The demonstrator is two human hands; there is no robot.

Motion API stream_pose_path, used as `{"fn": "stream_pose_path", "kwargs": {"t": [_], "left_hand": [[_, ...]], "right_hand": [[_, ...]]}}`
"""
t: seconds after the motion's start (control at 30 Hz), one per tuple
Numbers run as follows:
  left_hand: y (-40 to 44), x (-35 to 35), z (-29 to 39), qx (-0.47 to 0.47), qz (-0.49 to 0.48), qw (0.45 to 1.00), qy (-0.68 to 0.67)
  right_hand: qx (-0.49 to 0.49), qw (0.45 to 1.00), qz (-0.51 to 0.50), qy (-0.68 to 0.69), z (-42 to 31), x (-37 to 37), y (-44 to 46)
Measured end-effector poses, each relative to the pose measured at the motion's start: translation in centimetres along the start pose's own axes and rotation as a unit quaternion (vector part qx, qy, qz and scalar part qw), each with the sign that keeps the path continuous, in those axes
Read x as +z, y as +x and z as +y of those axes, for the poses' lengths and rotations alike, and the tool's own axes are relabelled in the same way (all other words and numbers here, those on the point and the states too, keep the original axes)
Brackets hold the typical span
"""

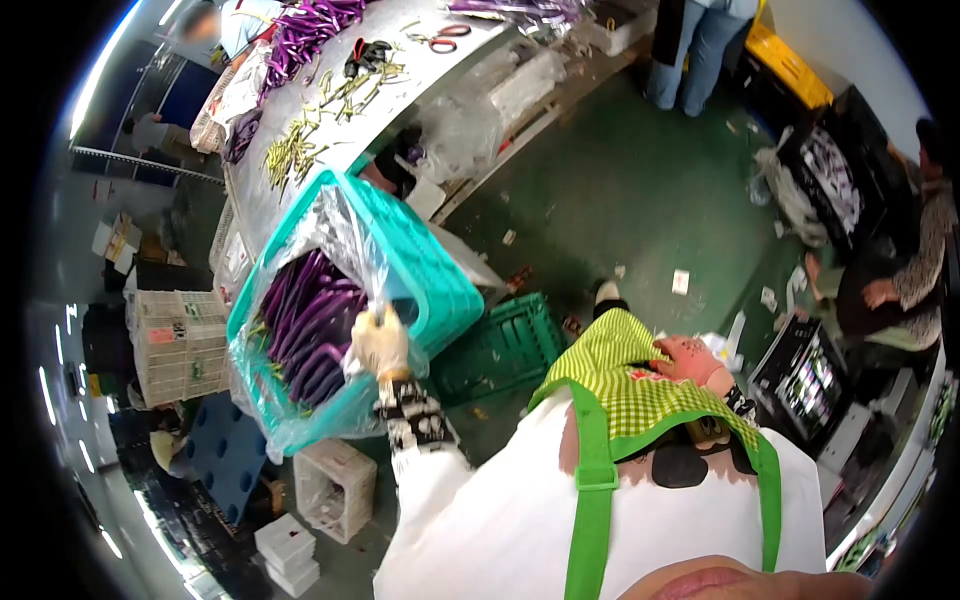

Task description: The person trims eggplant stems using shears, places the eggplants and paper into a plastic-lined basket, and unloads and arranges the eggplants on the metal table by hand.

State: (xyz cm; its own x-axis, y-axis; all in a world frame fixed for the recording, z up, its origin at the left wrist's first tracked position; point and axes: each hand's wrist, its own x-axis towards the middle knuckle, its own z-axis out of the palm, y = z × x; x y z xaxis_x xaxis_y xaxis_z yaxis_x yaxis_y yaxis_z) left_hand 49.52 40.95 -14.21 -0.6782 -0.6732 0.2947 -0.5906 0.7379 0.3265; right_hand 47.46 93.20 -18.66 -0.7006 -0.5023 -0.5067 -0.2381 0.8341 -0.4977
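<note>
Above the teal crate (430, 265), a desk (405, 75) carries more purple eggplants (305, 40), cut stems (288, 155) and red-handled scissors (443, 40). A dark green crate (505, 345) sits on the floor (590, 190) just beside the teal one; a white crate (180, 350) stands to its left, its reddish label (160, 337) too small to read. Slender, glossy, dark purple eggplants (310, 325) lie heaped inside the teal crate's clear liner (345, 230). The left hand's (378, 345) fingers curl, pinching that liner near the rim; the right hand (690, 362) is at the checked apron (610, 365), its grip unclear.
</note>
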Motion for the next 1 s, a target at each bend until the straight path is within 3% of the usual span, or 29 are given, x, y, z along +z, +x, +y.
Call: {"fn": "stream_pose_path", "kwargs": {"t": [0.17,0.27,0.4,0.5,0.53,0.63,0.73,0.87,0.93,0.97,1.0], "left_hand": [[-0.8,0.4,0.2,0.005,0.035,0.998,0.044],[-0.9,0.3,1.2,-0.019,0.045,0.997,0.054],[-1.5,0.8,2.6,-0.065,0.059,0.996,0.006],[-1.6,0.9,4.1,-0.062,0.1,0.993,0.033],[-1.8,0.9,4.4,-0.088,0.101,0.99,0.052],[-1.4,0.6,5.4,-0.045,0.173,0.982,0.067],[-1.8,-0.3,5.9,-0.128,0.09,0.985,0.072],[-2.7,0.6,4.8,-0.109,0.123,0.981,0.101],[-3.1,0.5,4.7,-0.16,0.088,0.975,0.128],[-3.8,1.8,3.9,-0.138,0.161,0.962,0.17],[-2.7,0.6,5.4,-0.241,0.087,0.958,0.132]], "right_hand": [[-0.037,0.998,-0.001,-0.054,0.8,-9.6,6.6],[-0.135,0.985,0.09,-0.058,-0.4,-14.2,12.0],[-0.195,0.967,0.157,-0.051,-3.5,-18.6,19.5],[-0.197,0.969,0.133,0.066,-6.6,-20.7,23.8],[-0.211,0.965,0.135,0.076,-7.2,-21.3,25.6],[-0.25,0.956,0.13,0.083,-9.7,-23.6,31.3],[-0.257,0.954,0.12,0.094,-13.3,-26.3,37.7],[-0.279,0.946,0.108,0.126,-18.8,-30.6,47.5],[-0.316,0.938,0.116,0.079,-21.7,-31.6,52.8],[-0.32,0.939,0.118,0.048,-23.2,-31.9,55.0],[-0.319,0.94,0.115,0.021,-24.6,-31.9,57.1]]}}
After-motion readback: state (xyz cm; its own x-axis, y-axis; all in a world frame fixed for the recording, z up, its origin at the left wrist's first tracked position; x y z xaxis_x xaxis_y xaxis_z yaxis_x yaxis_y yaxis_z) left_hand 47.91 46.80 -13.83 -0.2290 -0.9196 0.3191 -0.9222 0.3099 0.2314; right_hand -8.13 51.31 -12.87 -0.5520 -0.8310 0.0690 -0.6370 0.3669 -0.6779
